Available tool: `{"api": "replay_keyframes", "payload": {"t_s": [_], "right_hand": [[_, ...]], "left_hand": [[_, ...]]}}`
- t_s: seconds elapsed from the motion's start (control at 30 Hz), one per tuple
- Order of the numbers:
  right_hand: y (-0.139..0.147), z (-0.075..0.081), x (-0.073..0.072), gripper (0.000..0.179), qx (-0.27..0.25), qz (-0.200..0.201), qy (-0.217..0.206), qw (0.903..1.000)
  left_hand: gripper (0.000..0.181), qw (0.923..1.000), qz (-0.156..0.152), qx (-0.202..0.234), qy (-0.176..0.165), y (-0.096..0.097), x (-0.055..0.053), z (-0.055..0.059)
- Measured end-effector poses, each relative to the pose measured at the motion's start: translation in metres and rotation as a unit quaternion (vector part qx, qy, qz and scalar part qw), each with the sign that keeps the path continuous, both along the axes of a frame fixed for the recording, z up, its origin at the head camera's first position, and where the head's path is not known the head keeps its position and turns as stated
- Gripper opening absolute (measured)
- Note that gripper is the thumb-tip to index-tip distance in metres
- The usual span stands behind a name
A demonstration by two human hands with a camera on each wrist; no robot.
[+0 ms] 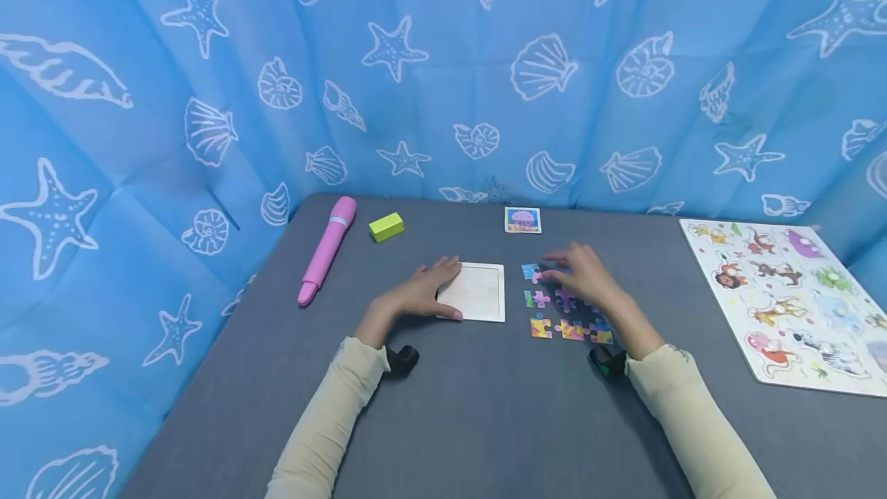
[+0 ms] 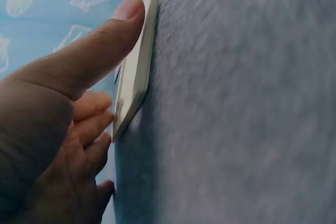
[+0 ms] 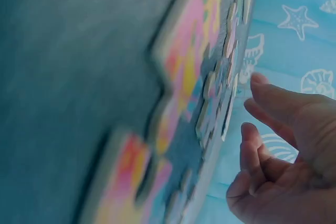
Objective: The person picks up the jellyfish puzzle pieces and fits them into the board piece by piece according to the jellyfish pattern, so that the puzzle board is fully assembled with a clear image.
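Observation:
My left hand (image 1: 423,291) rests at the left side of a square white puzzle tray (image 1: 478,293), thumb by its lower edge and fingers by the upper left corner. In the left wrist view the thumb (image 2: 105,45) lies straight along the tray's pale edge (image 2: 139,72). My right hand (image 1: 585,276) is over the upper part of a group of loose jigsaw pieces (image 1: 571,329), its fingers loosely bent. Nothing shows between the thumb and fingers of that hand (image 3: 283,150) in the right wrist view. It partly hides the pieces in the head view.
A small picture card (image 1: 523,220) lies behind the pieces. Left of the tray are a yellow-green block (image 1: 386,227) and a pink pen-shaped stick (image 1: 328,251). A large animal puzzle board (image 1: 790,306) lies at the right. A blue shell-patterned curtain (image 1: 443,98) hangs behind the table.

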State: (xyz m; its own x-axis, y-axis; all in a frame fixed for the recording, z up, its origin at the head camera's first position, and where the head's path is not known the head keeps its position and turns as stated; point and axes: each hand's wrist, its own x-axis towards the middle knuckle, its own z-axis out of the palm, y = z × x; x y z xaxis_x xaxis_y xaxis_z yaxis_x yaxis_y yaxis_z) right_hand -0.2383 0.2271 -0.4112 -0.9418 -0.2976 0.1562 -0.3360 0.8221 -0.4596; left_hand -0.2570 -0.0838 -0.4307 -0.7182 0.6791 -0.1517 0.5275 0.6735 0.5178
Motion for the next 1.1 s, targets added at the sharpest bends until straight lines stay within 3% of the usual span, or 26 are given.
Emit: {"api": "replay_keyframes", "payload": {"t_s": [0.2, 0.47, 0.8, 1.1], "right_hand": [[-0.004, 0.001, -0.014, 0.036, -0.021, 0.013, -0.060, 0.9979], [-0.005, 0.001, -0.024, 0.035, -0.015, 0.029, -0.045, 0.9985], [-0.007, -0.003, -0.021, 0.029, -0.010, 0.014, -0.033, 0.9993], [-0.064, 0.007, -0.013, 0.028, -0.047, 0.000, -0.029, 0.9985]], "left_hand": [[0.097, 0.9993, 0.015, 0.029, -0.015, -0.019, -0.005, 0.000], [0.101, 0.9992, 0.018, 0.029, -0.022, -0.026, -0.006, 0.000], [0.101, 0.9990, 0.023, 0.031, -0.021, -0.017, -0.003, -0.006], [0.102, 0.9988, 0.024, 0.039, -0.020, -0.017, -0.004, -0.011]]}}
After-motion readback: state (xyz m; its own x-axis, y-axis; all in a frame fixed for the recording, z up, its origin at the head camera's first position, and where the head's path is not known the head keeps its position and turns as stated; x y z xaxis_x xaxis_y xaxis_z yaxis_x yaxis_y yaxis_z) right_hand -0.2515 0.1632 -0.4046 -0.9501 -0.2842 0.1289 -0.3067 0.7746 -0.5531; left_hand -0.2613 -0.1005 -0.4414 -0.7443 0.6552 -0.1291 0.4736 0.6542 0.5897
